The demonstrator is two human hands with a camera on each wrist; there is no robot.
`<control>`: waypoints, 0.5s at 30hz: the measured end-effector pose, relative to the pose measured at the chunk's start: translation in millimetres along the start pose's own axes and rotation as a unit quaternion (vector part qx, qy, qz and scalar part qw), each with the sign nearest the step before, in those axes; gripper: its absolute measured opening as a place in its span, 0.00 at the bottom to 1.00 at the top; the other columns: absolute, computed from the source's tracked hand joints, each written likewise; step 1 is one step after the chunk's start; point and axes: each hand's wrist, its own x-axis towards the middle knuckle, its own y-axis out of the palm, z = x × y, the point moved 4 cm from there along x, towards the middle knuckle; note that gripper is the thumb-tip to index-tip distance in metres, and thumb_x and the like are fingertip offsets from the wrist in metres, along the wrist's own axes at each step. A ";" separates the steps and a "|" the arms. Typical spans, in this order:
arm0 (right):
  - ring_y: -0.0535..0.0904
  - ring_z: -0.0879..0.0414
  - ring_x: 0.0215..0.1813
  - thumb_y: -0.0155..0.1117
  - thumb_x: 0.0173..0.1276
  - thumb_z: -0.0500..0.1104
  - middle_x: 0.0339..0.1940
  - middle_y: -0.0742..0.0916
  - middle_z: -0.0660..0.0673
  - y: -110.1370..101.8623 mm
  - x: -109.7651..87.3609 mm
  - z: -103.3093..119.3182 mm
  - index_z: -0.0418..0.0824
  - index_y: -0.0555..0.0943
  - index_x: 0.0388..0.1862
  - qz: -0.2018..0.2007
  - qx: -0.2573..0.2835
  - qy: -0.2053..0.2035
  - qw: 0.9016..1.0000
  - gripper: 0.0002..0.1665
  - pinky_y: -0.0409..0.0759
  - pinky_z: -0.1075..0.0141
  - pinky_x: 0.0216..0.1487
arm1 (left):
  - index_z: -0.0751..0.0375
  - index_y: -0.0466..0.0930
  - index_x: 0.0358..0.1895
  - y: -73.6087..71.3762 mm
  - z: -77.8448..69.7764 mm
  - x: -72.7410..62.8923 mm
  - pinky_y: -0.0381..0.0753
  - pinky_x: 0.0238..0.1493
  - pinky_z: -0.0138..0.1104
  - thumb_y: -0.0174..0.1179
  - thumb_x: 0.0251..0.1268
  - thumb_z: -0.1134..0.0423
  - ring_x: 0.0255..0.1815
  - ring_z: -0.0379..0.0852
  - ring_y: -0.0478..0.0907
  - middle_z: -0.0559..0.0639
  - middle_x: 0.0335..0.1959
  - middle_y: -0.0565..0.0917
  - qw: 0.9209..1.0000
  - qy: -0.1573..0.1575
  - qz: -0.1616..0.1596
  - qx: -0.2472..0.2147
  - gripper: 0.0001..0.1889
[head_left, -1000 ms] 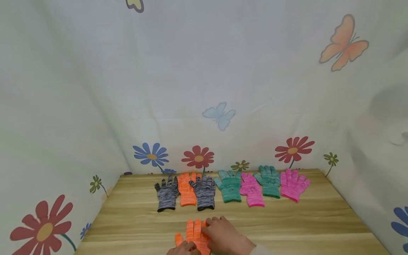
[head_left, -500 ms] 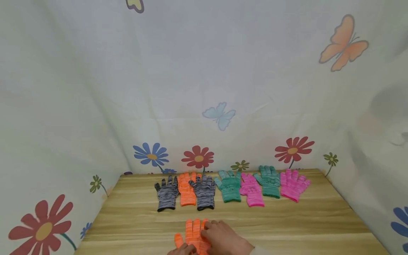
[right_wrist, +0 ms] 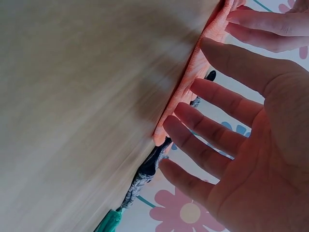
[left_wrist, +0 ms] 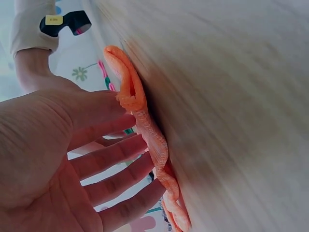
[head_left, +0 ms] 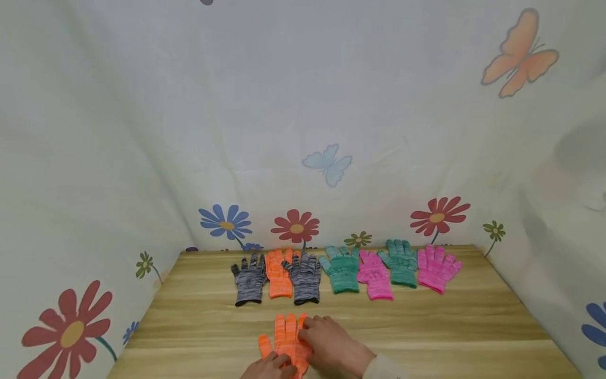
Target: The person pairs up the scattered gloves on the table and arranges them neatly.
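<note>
An orange knit glove (head_left: pixel 286 342) lies flat near the table's front, its fingers pointing toward the back wall. My left hand (head_left: pixel 271 367) touches its lower left part; in the left wrist view the fingertips of that hand (left_wrist: pixel 63 150) meet the glove's edge with fingers extended. On the glove's right side rests my right hand (head_left: pixel 333 345), close to its rightmost finger. The right wrist view shows this hand (right_wrist: pixel 241 140) with fingers spread and nearly straight, tips along the orange fabric (right_wrist: pixel 186 89). Part of the glove's cuff is hidden beneath the left hand and the frame edge.
Along the back lie more gloves: a grey one (head_left: pixel 249 281), an orange one (head_left: pixel 279 281) partly under a second grey one (head_left: pixel 306 281), green ones (head_left: pixel 343 273) (head_left: pixel 402 268) and pink ones (head_left: pixel 377 279) (head_left: pixel 436 268). A flowered cloth (head_left: pixel 360 95) walls in the wooden table (head_left: pixel 189 326).
The head view has tilted slightly downward, so the table and gloves appear higher. Both hands stay at the orange glove, with only small shifts of the fingers.
</note>
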 end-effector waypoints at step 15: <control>0.73 0.63 0.40 0.71 0.60 0.46 0.45 0.80 0.57 -3.0 1.0 -0.1 0.55 0.82 0.46 0.019 0.034 0.016 0.999 0.14 0.73 0.70 0.34 | 0.46 0.82 0.45 -0.5 -0.7 2.1 0.71 0.27 0.25 0.52 0.70 0.39 0.34 0.34 0.71 0.40 0.40 0.78 0.999 -0.018 0.016 0.025 0.18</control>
